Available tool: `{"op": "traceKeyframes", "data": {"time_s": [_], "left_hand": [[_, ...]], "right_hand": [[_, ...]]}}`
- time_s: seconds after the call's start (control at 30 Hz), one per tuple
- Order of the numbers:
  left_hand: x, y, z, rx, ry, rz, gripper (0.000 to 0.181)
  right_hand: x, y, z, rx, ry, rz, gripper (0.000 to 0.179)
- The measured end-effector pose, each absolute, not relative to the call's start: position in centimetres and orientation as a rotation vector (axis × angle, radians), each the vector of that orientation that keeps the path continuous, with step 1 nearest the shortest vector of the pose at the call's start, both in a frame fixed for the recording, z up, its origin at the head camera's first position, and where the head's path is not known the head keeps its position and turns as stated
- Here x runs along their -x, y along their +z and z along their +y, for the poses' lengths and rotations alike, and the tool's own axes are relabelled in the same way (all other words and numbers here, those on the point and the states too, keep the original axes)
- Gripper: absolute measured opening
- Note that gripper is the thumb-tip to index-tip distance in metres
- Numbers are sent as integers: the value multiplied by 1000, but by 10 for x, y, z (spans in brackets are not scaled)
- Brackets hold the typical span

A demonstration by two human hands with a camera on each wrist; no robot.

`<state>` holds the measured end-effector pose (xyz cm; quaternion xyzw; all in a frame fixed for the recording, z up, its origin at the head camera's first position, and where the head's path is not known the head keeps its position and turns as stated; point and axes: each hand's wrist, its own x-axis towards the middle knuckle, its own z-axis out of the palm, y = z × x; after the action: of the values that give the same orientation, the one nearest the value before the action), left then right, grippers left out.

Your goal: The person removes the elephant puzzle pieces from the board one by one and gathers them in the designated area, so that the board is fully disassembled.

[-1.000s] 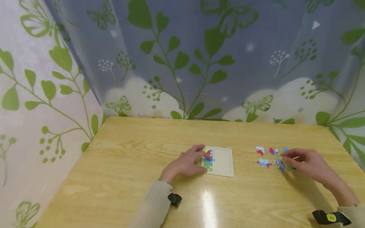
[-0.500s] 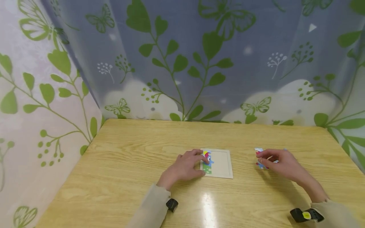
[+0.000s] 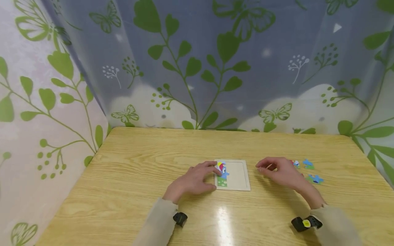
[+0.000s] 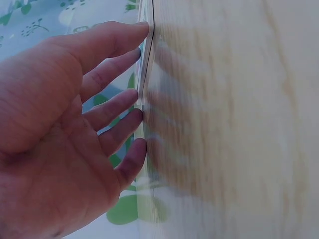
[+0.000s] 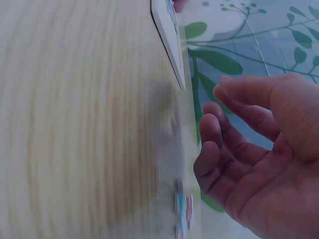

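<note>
In the head view my left hand point(image 3: 195, 179) rests at the left side of a pale wooden puzzle board point(image 3: 238, 176), fingers spread. One finger reaches over the joined jigsaw pieces point(image 3: 222, 179) that fill the board's left strip, in yellow, red, blue and green. The left wrist view has the fingertips right at the board's edge. My right hand point(image 3: 278, 171) hovers between the board and the loose jigsaw pieces point(image 3: 315, 178). Its fingers are bent, with thumb and index tips close together; I cannot tell whether a thin piece is between them. The hand hides some loose pieces.
The wooden table point(image 3: 147, 153) extends to a patterned curtain point(image 3: 197, 68) at the back and left. More loose pieces point(image 3: 307, 164) lie to the right, beyond the right hand. A bright light reflection shows near the table's front.
My right hand has moved left, from over the loose pieces toward the board. My left hand keeps its place at the board's left side. The view has shifted slightly.
</note>
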<state>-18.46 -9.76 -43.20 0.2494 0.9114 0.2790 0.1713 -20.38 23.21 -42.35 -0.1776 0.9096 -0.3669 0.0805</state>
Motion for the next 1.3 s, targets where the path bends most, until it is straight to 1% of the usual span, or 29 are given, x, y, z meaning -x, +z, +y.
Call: {"op": "traceKeyframes", "data": {"time_s": [0.3, 0.67, 1.03, 1.3], "left_hand": [[186, -432, -98, -695, 807, 2590, 36], [188, -434, -100, -673, 813, 2581, 37], [188, -433, -96, -671, 859, 2609, 28], [188, -433, -89, -610, 869, 2678, 23]], "right_hand": [[211, -427, 204, 600, -1124, 2699, 15], [219, -433, 170, 602, -1121, 2673, 14], [229, -440, 153, 645, -1111, 2650, 13], [232, -441, 145, 696, -1073, 2661, 12]]}}
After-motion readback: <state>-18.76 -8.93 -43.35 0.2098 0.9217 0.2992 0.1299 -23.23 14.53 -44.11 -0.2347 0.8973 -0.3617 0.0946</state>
